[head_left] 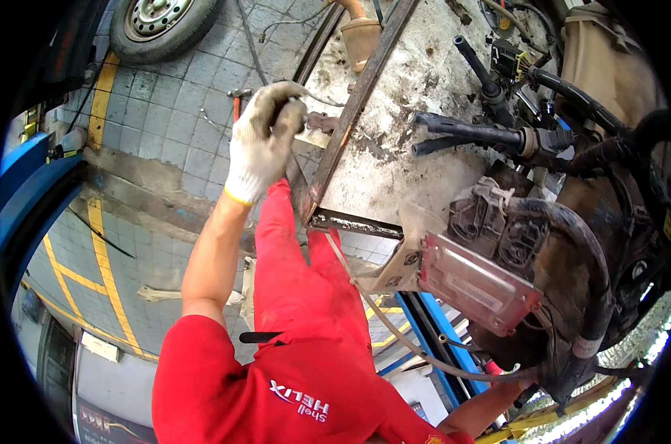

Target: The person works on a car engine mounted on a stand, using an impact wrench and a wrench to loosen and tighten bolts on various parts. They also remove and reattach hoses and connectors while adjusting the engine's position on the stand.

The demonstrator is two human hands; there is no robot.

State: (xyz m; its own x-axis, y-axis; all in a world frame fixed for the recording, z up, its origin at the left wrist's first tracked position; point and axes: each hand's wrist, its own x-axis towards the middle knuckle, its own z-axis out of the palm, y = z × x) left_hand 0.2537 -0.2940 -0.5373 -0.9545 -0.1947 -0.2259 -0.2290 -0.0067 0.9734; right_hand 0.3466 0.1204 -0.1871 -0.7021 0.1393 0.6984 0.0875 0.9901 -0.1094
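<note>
My left hand [263, 140], in a soiled white knit glove, is raised beside the metal edge of a worn, whitish worktop [417, 96]. Its fingers are curled in, and a thin grey strand runs from near the fingertips toward the worktop; whatever they hold is hidden. From the lower right my right forearm [483, 408] reaches in behind dark hoses, which hide the hand. Above that arm is a silvery control unit box [476, 285] with black connectors [502, 226] and a thick corrugated cable harness [583, 237]. A thin bent tube [394, 333] crosses in front of my red clothing.
Black ignition coils [483, 133] and wiring lie on the worktop's right side. On the tiled floor are a wheel [158, 22], a hammer [237, 103] with a red handle, and a pale elongated part [161, 294]. Blue lift parts [39, 185] stand at the left.
</note>
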